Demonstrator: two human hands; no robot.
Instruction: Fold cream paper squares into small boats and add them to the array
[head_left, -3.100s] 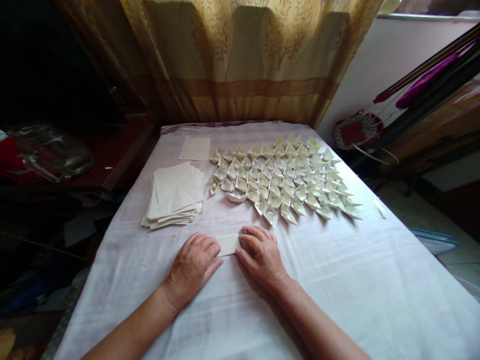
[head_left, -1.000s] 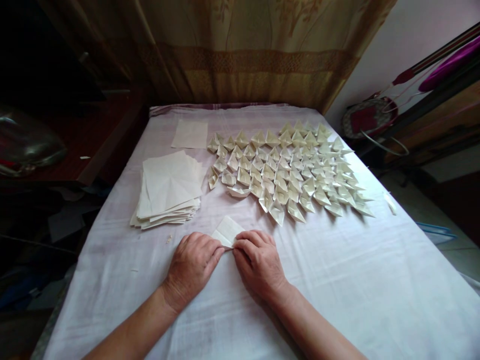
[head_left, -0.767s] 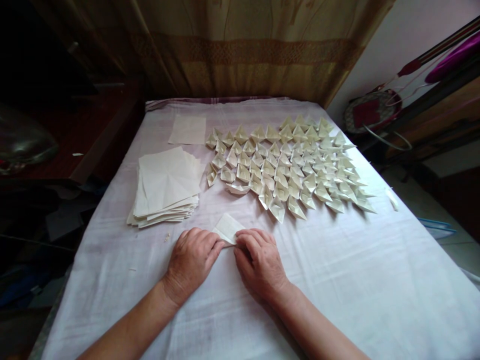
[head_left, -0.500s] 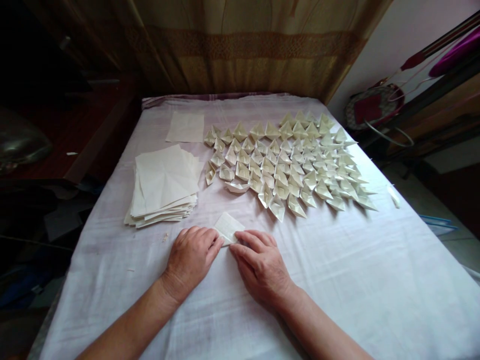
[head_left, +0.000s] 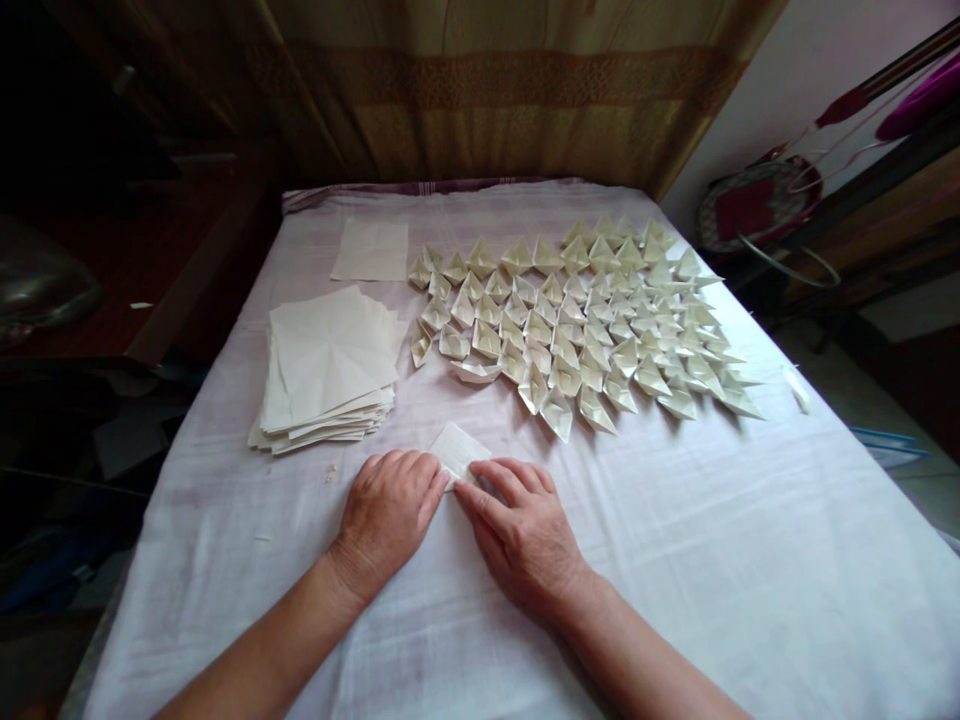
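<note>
The grey-and-red bag (head_left: pixel 746 212) far beyond the right hand (head_left: pixel 525 525) has a patterned surface, too blurred to tell whether it carries lettering. A small folded paper (head_left: pixel 459 445) lies just ahead of and between the two hands, its far corner pointing away from them. The left hand (head_left: pixel 390 505) is curled, thumb and forefinger closed at the paper's left near edge. The right hand is partly open, its forefinger on the paper's right side and its thumb at the near corner; whether it grips or only presses cannot be told.

Ahead of the left hand sits an uneven stack of paper sheets (head_left: pixel 330 360), with a single sheet (head_left: pixel 371 250) beyond it. A few pale crumbs (head_left: pixel 331 472) lie just left of that hand. Rows of folded paper boats (head_left: pixel 563 372) spread ahead of the right hand, close together, the nearest a little beyond its fingers. A white scrap (head_left: pixel 796 388) lies well to its right. Everything but the bag rests on a pale cloth (head_left: pixel 660 540), a patterned curtain (head_left: pixel 465 75) hanging beyond its far edge.
</note>
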